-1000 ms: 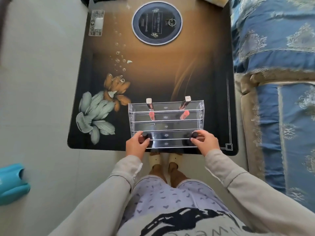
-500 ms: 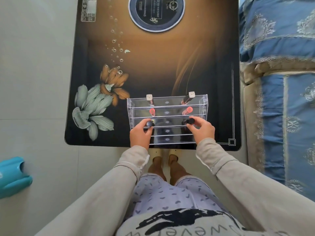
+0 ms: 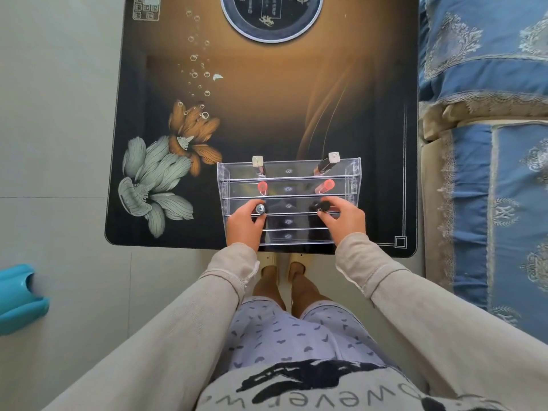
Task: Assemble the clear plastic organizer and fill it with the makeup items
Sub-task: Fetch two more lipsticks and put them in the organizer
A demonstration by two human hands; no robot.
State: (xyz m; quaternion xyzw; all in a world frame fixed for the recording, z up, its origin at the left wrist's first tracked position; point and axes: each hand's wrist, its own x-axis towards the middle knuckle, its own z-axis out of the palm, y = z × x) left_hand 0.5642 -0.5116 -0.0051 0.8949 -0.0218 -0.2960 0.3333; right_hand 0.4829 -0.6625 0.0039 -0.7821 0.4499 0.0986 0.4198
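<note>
A clear tiered plastic organizer (image 3: pixel 289 173) stands at the near edge of the dark table (image 3: pixel 267 114). Its back row holds two square-capped lip tubes (image 3: pixel 258 164) (image 3: pixel 327 163). The row in front of that holds two pink-capped tubes (image 3: pixel 262 187) (image 3: pixel 325 186). My left hand (image 3: pixel 244 223) pinches a silver-topped dark tube (image 3: pixel 260 209) at the left of the third row. At the right of the same row my right hand (image 3: pixel 342 218) pinches a black-capped tube (image 3: pixel 320 206). Both tubes' lower parts are hidden.
A round dark plaque (image 3: pixel 271 17) is set in the table's far end. A bed with a blue patterned cover (image 3: pixel 489 143) runs along the right. A teal plastic object (image 3: pixel 17 295) lies on the floor at left. My feet (image 3: pixel 283 268) are under the table edge.
Both hands have lifted their dark tubes from the front rows up to the third row. The camera has moved closer to the table.
</note>
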